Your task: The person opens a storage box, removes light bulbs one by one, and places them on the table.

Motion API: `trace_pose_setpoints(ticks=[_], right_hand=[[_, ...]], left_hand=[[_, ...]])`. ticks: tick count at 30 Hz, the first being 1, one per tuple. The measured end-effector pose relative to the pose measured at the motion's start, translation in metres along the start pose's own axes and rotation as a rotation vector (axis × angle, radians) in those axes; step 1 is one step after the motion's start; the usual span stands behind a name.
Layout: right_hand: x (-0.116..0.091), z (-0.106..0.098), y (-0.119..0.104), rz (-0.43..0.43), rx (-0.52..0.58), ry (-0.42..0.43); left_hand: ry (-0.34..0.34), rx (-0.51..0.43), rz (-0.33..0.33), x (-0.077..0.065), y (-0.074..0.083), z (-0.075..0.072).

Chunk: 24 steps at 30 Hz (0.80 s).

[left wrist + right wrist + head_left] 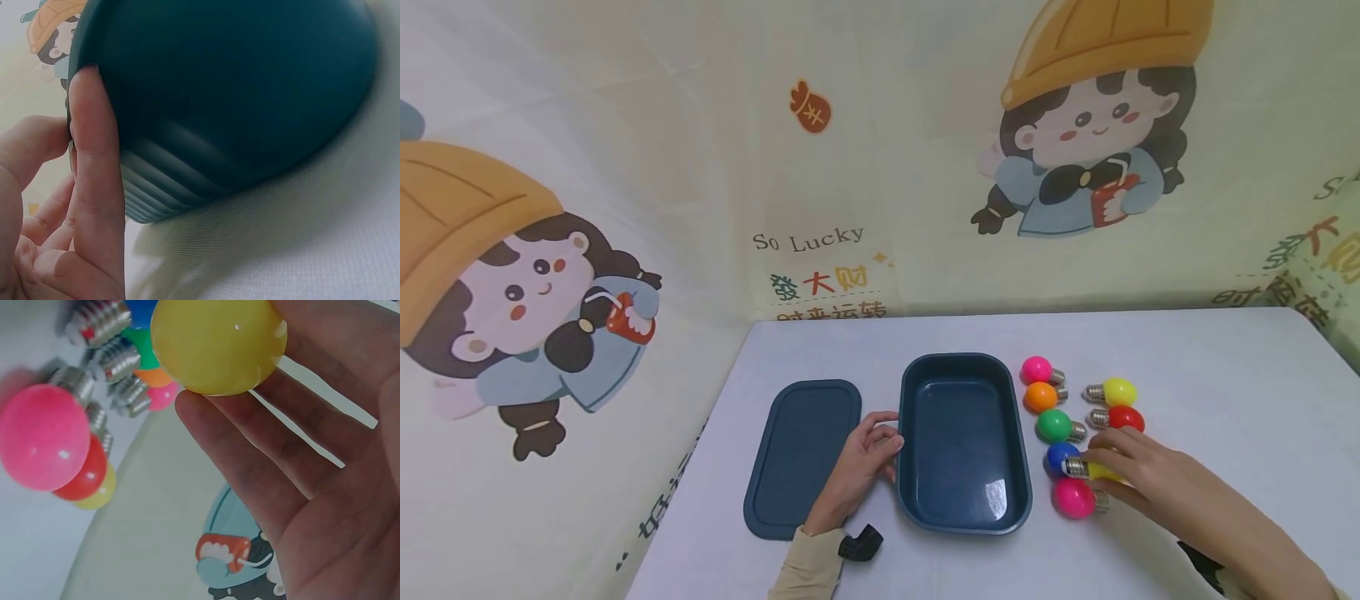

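Observation:
My right hand (1138, 467) pinches a yellow light bulb (219, 347) with a silver screw base, held over a blue bulb (1062, 457) and a pink bulb (1073, 498). Its fingers hide a second pink bulb (44, 437) from the head view. My left hand (868, 458) touches the left side of a dark blue rectangular container (964, 450), one straight finger (97, 162) lying along its outer wall. Nothing lies inside the container. Left of that hand, a flat matching lid (801, 454) rests on the table.
Right of the container, a column of bulbs includes pink (1036, 369), orange (1041, 397) and green (1056, 425). Beside it lie yellow (1121, 391) and red (1126, 417) bulbs. The white table (1225, 375) meets a printed cloth backdrop (925, 167) behind.

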State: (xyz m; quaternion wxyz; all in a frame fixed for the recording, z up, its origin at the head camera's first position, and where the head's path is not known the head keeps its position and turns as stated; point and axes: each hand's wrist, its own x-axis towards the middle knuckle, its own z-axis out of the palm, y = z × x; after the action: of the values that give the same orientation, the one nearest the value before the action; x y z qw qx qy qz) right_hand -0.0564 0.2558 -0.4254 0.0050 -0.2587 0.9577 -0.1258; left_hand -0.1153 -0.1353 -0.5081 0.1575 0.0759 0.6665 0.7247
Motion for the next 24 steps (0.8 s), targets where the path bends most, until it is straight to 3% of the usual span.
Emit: trace_pose_setpoints(ticks=[15,24], right_hand=[[-0.012,0.009,0.016,0.057,-0.008,0.003],[-0.014,0.016,0.029,0.133,-0.042,-0.053]], left_hand=[[-0.015,-0.003,0.008,0.001,0.001,-0.001],[-0.014,-0.006,0.001,0.000,0.001,-0.001]])
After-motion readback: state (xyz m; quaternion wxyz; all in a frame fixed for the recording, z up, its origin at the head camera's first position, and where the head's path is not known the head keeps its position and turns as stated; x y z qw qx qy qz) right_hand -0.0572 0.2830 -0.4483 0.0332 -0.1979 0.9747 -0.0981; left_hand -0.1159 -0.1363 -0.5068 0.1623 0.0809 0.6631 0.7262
